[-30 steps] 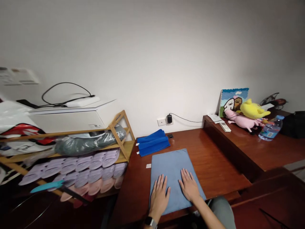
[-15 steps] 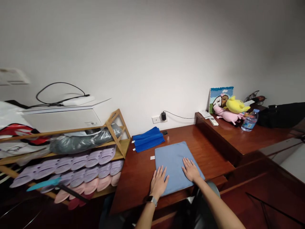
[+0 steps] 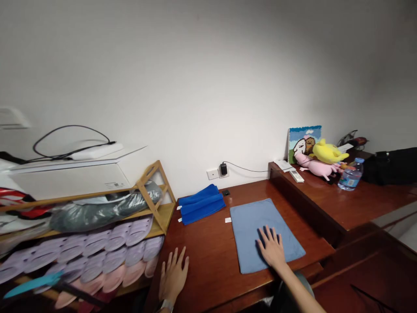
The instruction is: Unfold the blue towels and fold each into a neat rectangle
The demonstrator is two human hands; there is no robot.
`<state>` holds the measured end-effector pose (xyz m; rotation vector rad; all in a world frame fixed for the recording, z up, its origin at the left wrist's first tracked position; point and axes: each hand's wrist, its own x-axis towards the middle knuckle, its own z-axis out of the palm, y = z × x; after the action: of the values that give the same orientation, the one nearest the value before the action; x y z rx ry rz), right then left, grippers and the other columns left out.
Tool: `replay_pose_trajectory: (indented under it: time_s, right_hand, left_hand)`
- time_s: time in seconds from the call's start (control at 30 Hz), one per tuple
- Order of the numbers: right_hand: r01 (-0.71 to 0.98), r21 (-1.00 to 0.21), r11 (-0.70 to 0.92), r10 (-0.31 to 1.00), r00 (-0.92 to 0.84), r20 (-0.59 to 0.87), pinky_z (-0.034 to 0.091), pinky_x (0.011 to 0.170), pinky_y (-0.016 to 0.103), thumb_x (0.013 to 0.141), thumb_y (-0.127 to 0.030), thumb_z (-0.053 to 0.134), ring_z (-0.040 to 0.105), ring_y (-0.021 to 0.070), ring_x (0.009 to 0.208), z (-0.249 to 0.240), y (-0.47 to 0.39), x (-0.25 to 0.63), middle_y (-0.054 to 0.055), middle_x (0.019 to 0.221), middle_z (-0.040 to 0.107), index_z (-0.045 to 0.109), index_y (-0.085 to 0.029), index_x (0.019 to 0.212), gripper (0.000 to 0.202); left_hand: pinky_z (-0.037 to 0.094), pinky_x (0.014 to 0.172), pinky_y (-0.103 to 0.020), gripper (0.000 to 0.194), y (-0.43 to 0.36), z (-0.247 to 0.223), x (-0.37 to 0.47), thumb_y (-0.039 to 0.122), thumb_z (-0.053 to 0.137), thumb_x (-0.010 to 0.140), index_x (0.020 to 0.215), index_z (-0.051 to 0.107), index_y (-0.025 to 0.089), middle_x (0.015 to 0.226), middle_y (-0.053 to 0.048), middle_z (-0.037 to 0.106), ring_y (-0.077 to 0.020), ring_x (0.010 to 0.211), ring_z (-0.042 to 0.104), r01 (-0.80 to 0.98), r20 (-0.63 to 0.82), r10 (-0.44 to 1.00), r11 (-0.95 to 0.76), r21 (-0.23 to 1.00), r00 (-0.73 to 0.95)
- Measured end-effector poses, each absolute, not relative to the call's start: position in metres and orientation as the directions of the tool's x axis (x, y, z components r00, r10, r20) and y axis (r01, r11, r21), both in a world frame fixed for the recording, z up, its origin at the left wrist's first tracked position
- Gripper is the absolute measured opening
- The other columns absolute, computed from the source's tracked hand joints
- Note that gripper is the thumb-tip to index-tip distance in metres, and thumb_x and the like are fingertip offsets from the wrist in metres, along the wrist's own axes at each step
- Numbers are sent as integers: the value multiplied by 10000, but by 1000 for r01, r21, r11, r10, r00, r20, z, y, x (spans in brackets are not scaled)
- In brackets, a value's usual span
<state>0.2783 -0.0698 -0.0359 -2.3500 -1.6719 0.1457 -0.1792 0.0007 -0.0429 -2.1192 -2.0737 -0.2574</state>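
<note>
A light blue-grey cloth (image 3: 254, 230) lies flat on the brown wooden table (image 3: 205, 261), its white tag sticking out on the left side. Resting on the cloth's right part with fingers spread is my right hand (image 3: 273, 250). My left hand (image 3: 173, 274), a watch at its wrist, is off the cloth at the table's left front edge; its fingers are apart and it holds nothing. Two bright blue cloths (image 3: 202, 205), folded long and narrow, lie side by side at the back left of the table.
At the left stands a wooden rack (image 3: 166, 213) with slippers and a white box (image 3: 71, 179). A raised desk (image 3: 321, 200) at the right bears plush toys (image 3: 329, 152), a water bottle (image 3: 350, 176) and a remote (image 3: 296, 175). A charger (image 3: 223, 168) is plugged into the wall.
My left hand has left the cloth and moved left to the table's edge. The cloth has shifted right on the table, with my right hand still on it. The view has tilted slightly upward.
</note>
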Motion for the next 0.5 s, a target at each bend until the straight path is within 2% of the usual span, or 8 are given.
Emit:
replay_pose_trajectory:
  time_s: [0.07, 0.2, 0.37, 0.5]
  right_hand:
    - [916, -235, -324, 942, 336, 11, 174, 1343, 621, 1039, -600, 358, 220, 340, 1667, -46, -68, 271, -23, 1784, 303, 425, -416, 1672, 663]
    - [922, -179, -344, 939, 341, -47, 138, 1354, 597, 1049, -607, 323, 178, 334, 1678, -42, -34, 295, -20, 1805, 241, 339, -381, 1710, 699]
    - [911, -160, -380, 924, 369, -95, 101, 1357, 553, 1073, -601, 279, 135, 311, 1688, -25, 30, 350, -20, 1819, 211, 277, -384, 1727, 689]
    - [910, -168, -380, 924, 366, -108, 69, 1354, 533, 1077, -594, 273, 101, 298, 1692, -25, 72, 380, -13, 1829, 189, 265, -387, 1728, 684]
  left_hand:
    - [337, 1285, -586, 611, -2, -43, -177, 400, 388, 1025, 1590, 566, 251, 1681, -105, 517, -328, 1572, 456, 999, 245, 969, -28, 24, 21]
    - [356, 1271, -579, 596, -4, -44, -178, 414, 431, 1008, 1558, 610, 268, 1648, -111, 565, -337, 1554, 479, 997, 276, 961, -50, 51, 34]
    - [372, 1238, -636, 556, -5, -47, -186, 497, 499, 973, 1490, 669, 381, 1577, -72, 646, -366, 1536, 491, 990, 316, 945, -116, 78, 85]
    - [364, 1244, -659, 515, -5, -50, -194, 433, 502, 945, 1403, 735, 404, 1535, -36, 683, -365, 1535, 492, 988, 285, 950, -148, 40, 131]
